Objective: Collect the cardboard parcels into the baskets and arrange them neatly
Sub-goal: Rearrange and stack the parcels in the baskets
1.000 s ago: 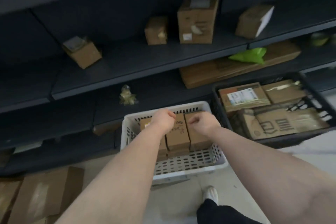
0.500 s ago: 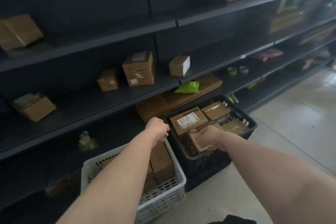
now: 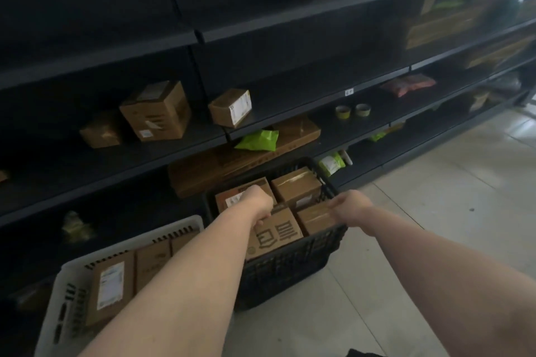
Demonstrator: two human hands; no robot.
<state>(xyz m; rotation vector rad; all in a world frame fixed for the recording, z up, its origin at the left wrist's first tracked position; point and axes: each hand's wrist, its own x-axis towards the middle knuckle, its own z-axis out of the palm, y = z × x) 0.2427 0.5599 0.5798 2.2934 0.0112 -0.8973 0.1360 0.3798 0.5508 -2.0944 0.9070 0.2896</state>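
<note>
A black basket stands on the floor against the dark shelving and holds several cardboard parcels. My left hand is closed over the top edge of a printed parcel at the basket's near side. My right hand reaches in over the right rim, its fingers pinched on a plain taped parcel. Left of it, a white basket holds three parcels standing on edge, partly hidden by my left forearm.
Loose parcels sit on the middle shelf. A long flat carton with a green bag lies on the shelf behind the black basket. Tape rolls sit further right. Pale tiled floor stretches to the right.
The view swung right from the white basket to the black one. Both hands left the white basket's parcels and now rest on parcels in the black basket.
</note>
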